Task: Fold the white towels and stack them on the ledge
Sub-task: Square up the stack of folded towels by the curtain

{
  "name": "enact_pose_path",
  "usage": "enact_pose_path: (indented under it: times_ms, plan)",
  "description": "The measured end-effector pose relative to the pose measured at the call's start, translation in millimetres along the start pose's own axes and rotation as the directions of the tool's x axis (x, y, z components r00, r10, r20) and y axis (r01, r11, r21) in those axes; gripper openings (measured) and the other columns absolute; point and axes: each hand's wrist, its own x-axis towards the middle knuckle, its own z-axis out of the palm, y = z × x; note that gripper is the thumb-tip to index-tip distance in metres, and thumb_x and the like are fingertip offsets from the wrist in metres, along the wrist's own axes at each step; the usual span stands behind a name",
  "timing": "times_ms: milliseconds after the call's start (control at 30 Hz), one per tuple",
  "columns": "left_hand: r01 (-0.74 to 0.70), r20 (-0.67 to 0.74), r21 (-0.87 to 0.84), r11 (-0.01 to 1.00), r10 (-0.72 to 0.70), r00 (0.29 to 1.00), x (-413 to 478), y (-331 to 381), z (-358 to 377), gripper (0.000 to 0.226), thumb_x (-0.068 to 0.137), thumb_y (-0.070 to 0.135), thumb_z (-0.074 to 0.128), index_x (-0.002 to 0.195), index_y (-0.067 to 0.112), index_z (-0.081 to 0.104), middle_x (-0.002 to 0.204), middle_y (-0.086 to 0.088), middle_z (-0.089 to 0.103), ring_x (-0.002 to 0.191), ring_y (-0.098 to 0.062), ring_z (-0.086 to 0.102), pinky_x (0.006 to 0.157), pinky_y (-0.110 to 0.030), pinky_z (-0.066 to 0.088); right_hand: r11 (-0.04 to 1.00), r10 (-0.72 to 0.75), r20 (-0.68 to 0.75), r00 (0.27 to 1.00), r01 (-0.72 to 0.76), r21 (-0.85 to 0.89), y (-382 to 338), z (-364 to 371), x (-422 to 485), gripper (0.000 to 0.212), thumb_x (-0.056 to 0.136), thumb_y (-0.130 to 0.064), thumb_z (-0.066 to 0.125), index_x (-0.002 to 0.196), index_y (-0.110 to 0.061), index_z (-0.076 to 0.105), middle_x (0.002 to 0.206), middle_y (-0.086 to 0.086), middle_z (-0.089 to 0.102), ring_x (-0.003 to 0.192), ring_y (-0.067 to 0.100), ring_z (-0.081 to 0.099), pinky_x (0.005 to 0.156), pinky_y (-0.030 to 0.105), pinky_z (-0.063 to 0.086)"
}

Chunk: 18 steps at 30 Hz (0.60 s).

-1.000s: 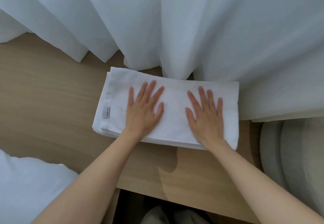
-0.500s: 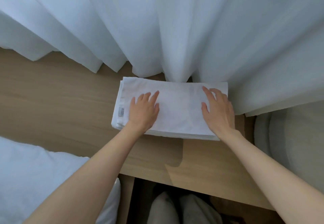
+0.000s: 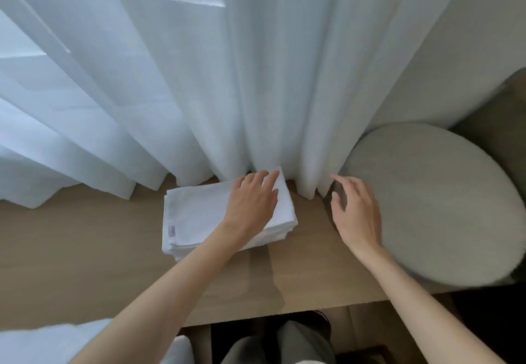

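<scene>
Pressing folded towel stack (image 3: 199, 215) at ledge's (image 3: 85, 249) far edge, left hand (image 3: 250, 201), fingers straight, right hand (image 3: 355, 215) apart, fingers spread.

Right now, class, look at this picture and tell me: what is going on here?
A person is at a wooden ledge under a sheer white curtain. Their left hand rests flat on a stack of folded white towels on the ledge. The right hand hangs open to the right of the stack, holding nothing, near a round grey cushion.
</scene>
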Motion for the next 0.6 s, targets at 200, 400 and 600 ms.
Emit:
enact_pose_path:
  times_ms: [200, 400, 600]
  plan:
    - [-0.257, 0.008, -0.039, 0.966, 0.258, 0.966, 21.6, 84.5, -44.9, 0.045, 0.103, 0.027, 0.029, 0.147, 0.024, 0.027, 0.147, 0.001, 0.039, 0.13, -0.021, 0.041, 0.107, -0.035, 0.029, 0.981, 0.171, -0.136, 0.976, -0.181, -0.066, 47.0, -93.8, -47.4, 0.035, 0.095, -0.02, 0.05, 0.13, -0.019, 0.053, 0.126, 0.002, 0.053, 0.114, 0.016, 0.049, 0.093, 0.033, 0.045]
    - [-0.513, -0.026, -0.02, 0.858, 0.512, 0.859, 55.9, 209.1, -64.1, 0.045, 0.102, 0.031, 0.03, 0.146, 0.025, 0.029, 0.144, 0.001, 0.041, 0.126, -0.023, 0.045, 0.103, -0.037, 0.033, 0.934, 0.295, -0.317, 0.901, -0.341, -0.102, 116.1, -180.1, -85.0, 0.033, 0.095, -0.02, 0.051, 0.128, -0.018, 0.055, 0.126, 0.0, 0.055, 0.115, 0.016, 0.051, 0.095, 0.033, 0.045]
    - [-0.681, -0.04, 0.0, 0.732, 0.68, 0.732, 80.2, 360.4, -63.3, 0.046, 0.1, 0.03, 0.033, 0.146, 0.023, 0.031, 0.144, -0.001, 0.042, 0.127, -0.024, 0.043, 0.104, -0.038, 0.033, 0.88, 0.364, -0.473, 0.802, -0.463, -0.108, 206.4, -256.2, -113.4, 0.031, 0.096, -0.02, 0.05, 0.126, -0.018, 0.057, 0.122, 0.0, 0.058, 0.11, 0.018, 0.054, 0.087, 0.033, 0.044]
